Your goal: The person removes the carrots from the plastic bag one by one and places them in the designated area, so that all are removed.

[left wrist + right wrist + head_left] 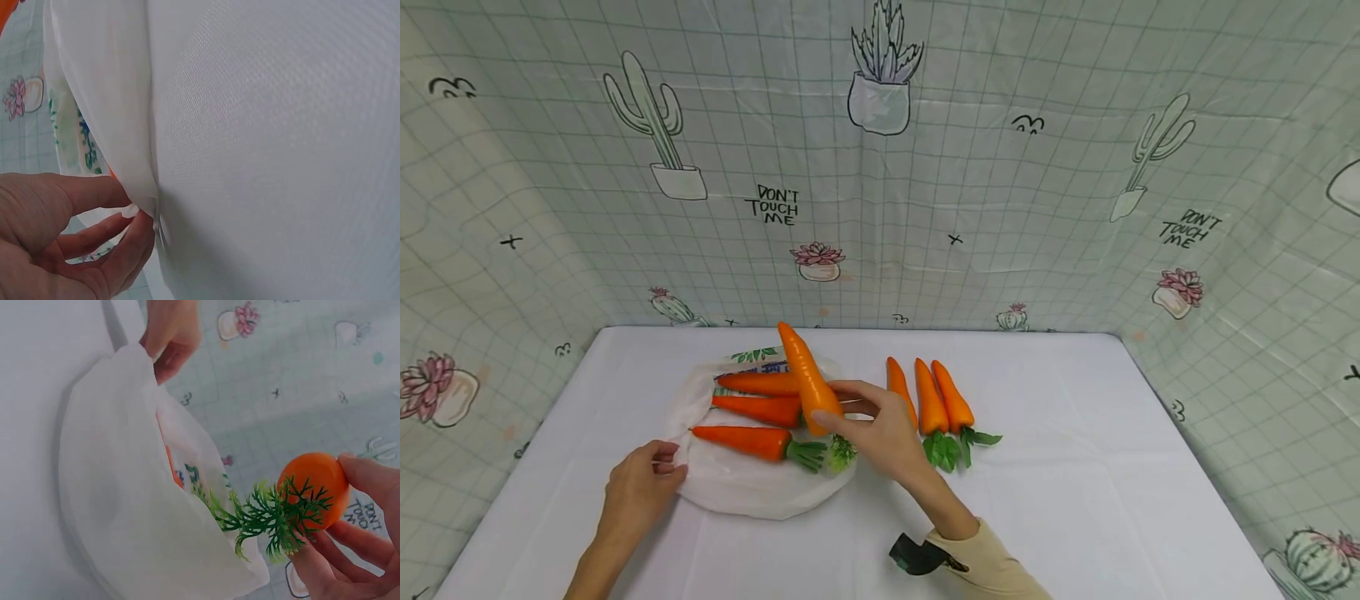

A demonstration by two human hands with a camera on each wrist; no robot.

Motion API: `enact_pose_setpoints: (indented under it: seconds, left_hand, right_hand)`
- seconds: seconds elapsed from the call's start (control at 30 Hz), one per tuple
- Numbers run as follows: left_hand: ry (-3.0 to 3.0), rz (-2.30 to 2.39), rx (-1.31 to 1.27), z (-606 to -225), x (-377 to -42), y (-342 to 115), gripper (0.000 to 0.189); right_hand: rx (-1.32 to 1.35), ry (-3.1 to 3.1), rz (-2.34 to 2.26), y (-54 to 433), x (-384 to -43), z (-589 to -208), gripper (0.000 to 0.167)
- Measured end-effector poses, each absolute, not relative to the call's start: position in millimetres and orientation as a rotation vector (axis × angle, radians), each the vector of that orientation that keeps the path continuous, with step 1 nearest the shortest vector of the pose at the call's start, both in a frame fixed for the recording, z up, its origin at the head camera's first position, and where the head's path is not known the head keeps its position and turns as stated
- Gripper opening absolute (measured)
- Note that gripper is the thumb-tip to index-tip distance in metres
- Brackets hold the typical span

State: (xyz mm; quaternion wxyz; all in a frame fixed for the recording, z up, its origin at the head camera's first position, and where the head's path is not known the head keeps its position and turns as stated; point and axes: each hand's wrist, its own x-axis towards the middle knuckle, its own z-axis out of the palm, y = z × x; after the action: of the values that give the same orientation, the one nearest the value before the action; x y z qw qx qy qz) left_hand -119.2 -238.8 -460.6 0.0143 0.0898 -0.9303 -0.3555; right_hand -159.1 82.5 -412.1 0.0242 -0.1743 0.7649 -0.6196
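My right hand (880, 429) pinches an orange carrot (806, 375) between thumb and fingers, over the right part of a white plastic bag (752, 492). Feathery green leaves (275, 519) hang from the thick end of this carrot in the right wrist view. At the bag's left edge, my left hand (643, 483) pinches the rim of the plastic; the left wrist view shows the gathered plastic (142, 187) at its fingertips. Inside the bag lie several carrots, the nearest carrot (741, 442) with a green stem tuft, tips pointing left.
Right of the bag, three lighter orange carrots lie side by side on the white table (1075, 467); leafy tops show on the middle carrot (931, 400) and the right carrot (953, 396). A patterned curtain (955, 183) encloses the table's back and sides.
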Motion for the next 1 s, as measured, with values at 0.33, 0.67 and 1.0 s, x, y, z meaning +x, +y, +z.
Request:
enact_pose_setpoints:
  seconds: [0.33, 0.67, 1.0]
  left_hand:
    - [-2.891, -1.089, 0.285, -461, -119, -237, 0.032]
    - [-2.891, -1.079, 0.284, -460, -119, -238, 0.032]
    - [-2.895, -1.089, 0.290, -460, -119, -237, 0.032]
  right_hand:
    - [-0.429, 2.277, -1.977, 103, -158, -412, 0.043]
    - [-0.321, 2.217, -2.029, 118, -156, -420, 0.043]
    - [-0.148, 2.193, -2.076, 136, -152, -423, 0.043]
